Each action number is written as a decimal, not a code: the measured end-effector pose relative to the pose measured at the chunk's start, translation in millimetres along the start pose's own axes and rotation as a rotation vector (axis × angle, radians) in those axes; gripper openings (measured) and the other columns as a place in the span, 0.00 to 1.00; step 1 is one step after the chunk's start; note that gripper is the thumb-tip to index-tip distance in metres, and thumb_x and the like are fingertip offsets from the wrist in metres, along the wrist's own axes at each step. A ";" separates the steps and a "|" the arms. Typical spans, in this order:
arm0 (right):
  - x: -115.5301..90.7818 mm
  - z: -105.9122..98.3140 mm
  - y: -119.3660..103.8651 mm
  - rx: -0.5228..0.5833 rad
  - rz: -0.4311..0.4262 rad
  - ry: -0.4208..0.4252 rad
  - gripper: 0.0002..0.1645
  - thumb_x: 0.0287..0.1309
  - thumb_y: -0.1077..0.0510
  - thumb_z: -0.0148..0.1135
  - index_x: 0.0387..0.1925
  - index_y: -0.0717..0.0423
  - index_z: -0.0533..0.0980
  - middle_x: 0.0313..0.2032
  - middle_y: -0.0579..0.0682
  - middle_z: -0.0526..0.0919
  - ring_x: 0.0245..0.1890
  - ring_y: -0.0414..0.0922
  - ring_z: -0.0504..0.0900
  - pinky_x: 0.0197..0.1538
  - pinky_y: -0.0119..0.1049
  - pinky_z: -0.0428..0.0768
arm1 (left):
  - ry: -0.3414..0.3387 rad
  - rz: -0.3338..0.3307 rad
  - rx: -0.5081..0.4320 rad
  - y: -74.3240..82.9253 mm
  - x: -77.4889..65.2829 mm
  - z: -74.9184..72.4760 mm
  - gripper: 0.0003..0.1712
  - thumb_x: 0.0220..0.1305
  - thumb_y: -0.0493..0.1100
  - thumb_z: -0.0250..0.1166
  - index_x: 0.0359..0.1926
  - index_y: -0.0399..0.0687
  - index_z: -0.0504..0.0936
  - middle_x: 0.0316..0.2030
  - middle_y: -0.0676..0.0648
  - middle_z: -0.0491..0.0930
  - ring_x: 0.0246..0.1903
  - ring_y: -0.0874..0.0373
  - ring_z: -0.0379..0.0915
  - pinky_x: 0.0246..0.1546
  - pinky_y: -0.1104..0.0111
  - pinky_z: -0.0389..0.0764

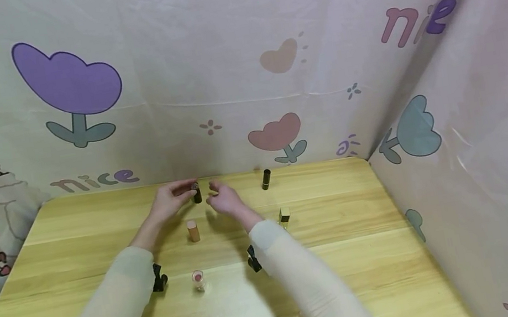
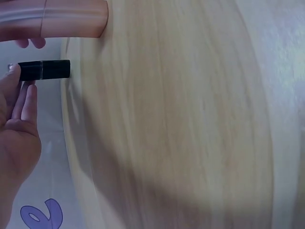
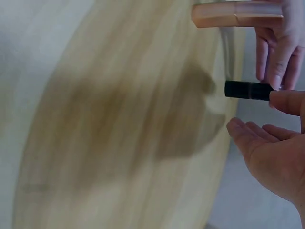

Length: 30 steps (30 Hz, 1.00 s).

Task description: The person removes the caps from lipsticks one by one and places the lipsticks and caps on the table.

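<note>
clearly, left hand (image 1: 169,201) pinches smooth black cylinder (image 2: 52,69); right hand (image 1: 227,199) just apart, loosely curved; grained wood tabletop (image 1: 361,258).

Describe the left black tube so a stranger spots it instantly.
Look across the wooden table to its far edge, below the patterned backdrop. There, the black tube is left of a second black tube; only it is pinched by the person's left grip.

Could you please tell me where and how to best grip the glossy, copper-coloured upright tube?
Probably pinch the glossy copper-coloured tube below its mid-height seam, coming from the person's right: it stands upright with its sides free, the seam suggests a removable cap, and the left forearm is on the other side.
</note>
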State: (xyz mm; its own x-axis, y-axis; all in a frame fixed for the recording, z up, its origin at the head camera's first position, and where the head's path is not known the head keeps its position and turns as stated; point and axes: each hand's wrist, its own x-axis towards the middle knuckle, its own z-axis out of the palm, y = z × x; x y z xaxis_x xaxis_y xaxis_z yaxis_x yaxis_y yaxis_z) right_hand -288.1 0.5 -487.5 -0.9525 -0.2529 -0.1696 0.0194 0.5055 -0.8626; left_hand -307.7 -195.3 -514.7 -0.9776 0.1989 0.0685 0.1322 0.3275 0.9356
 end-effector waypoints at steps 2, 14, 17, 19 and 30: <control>-0.4 2.8 3.1 0.007 0.013 0.004 0.36 0.74 0.62 0.56 0.79 0.61 0.59 0.75 0.56 0.68 0.71 0.56 0.73 0.70 0.46 0.77 | 0.002 -0.005 -0.029 -1.5 1.0 1.5 0.23 0.72 0.34 0.66 0.66 0.34 0.78 0.62 0.32 0.79 0.62 0.38 0.77 0.54 0.76 0.83; -1.4 6.4 6.8 0.052 0.010 0.015 0.36 0.73 0.63 0.56 0.78 0.62 0.60 0.74 0.57 0.69 0.70 0.56 0.73 0.68 0.45 0.79 | 0.075 -0.022 -0.080 -5.9 2.4 4.3 0.21 0.73 0.35 0.65 0.64 0.32 0.78 0.61 0.30 0.79 0.60 0.40 0.78 0.52 0.79 0.82; -1.2 6.8 6.8 0.048 -0.002 0.006 0.36 0.73 0.63 0.56 0.78 0.62 0.60 0.74 0.57 0.70 0.70 0.57 0.74 0.67 0.44 0.80 | 0.109 -0.052 -0.079 -5.7 0.4 2.5 0.22 0.74 0.39 0.66 0.65 0.36 0.78 0.61 0.33 0.80 0.57 0.51 0.81 0.56 0.73 0.83; -0.9 6.8 6.9 0.042 -0.010 -0.002 0.36 0.73 0.63 0.56 0.78 0.62 0.60 0.74 0.57 0.70 0.69 0.57 0.74 0.67 0.44 0.80 | 0.120 -0.070 -0.097 -4.5 -1.3 1.1 0.23 0.74 0.41 0.67 0.65 0.37 0.78 0.61 0.34 0.80 0.53 0.59 0.81 0.60 0.66 0.83; 5.1 4.7 9.9 0.007 -0.064 0.003 0.31 0.73 0.59 0.61 0.73 0.63 0.68 0.69 0.58 0.76 0.65 0.56 0.79 0.66 0.43 0.81 | 0.108 -0.053 -0.237 5.6 -2.5 0.1 0.26 0.72 0.40 0.68 0.67 0.34 0.76 0.60 0.38 0.82 0.47 0.73 0.81 0.52 0.78 0.83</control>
State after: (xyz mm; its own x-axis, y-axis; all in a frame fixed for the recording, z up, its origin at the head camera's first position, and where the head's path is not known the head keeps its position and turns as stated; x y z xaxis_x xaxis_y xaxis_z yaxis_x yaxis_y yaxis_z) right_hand -291.4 0.3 -499.2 -0.9529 -0.2816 -0.1126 -0.0393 0.4829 -0.8748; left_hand -304.4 -193.9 -509.6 -0.9956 0.0837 0.0414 0.0502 0.1065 0.9930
